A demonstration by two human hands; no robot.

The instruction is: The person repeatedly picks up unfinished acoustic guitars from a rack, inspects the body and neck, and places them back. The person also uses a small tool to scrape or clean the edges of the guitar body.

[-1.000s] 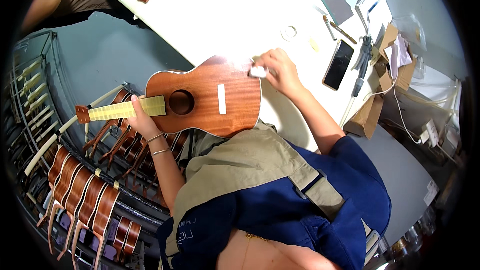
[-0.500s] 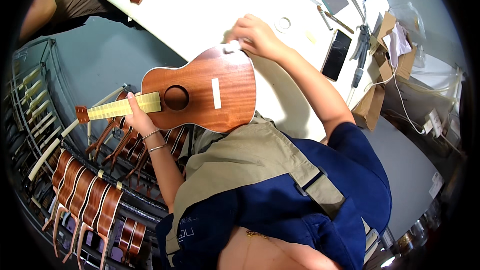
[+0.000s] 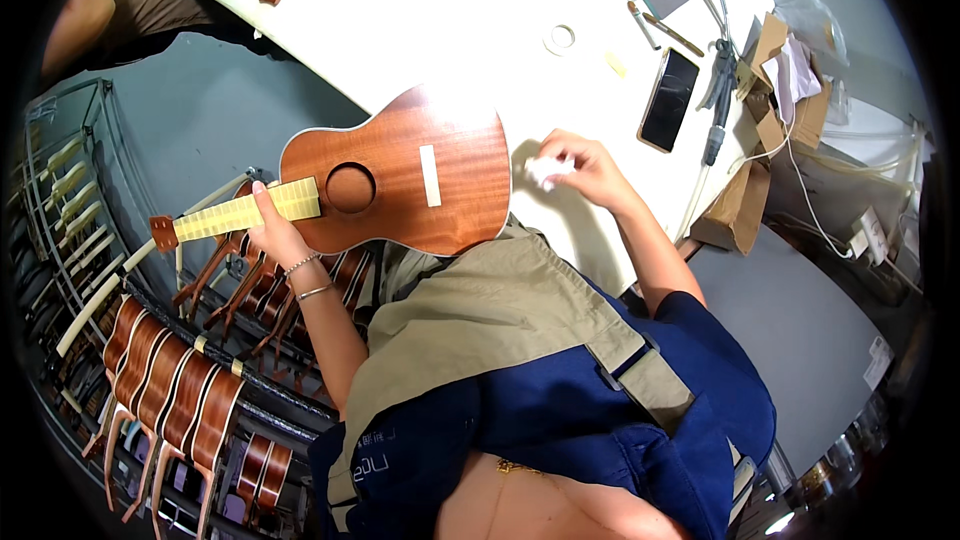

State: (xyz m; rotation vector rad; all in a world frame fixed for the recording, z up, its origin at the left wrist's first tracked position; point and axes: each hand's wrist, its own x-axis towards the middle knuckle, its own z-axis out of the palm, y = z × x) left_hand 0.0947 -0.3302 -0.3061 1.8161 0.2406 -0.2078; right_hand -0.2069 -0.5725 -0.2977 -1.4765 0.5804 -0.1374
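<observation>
A brown wooden ukulele body with neck (image 3: 450, 140) rests against my lap and the table's near edge, its sound hole facing up. Yellow tape covers its fingerboard (image 3: 235, 215), and a pale strip (image 3: 430, 176) sits where a bridge would be. My left hand (image 3: 277, 230) is closed round the neck near the body, thumb on top. Just off the rounded end of the body, over the table, my right hand (image 3: 585, 172) pinches a wad of white cloth or tissue (image 3: 549, 171). That wad is apart from the wood.
On the white table (image 3: 400, 20) lie a tape roll (image 3: 560, 38), a phone (image 3: 669, 100), pens and a notebook. Cardboard boxes (image 3: 735, 208) stand at right. A rack of ukulele bodies (image 3: 175, 370) is close at lower left. Another person's leg (image 3: 160, 0) shows at upper left.
My right hand has moved from the far edge of the body to the right and nearer me, off the wood, with the white wad. My left hand keeps its hold on the neck.
</observation>
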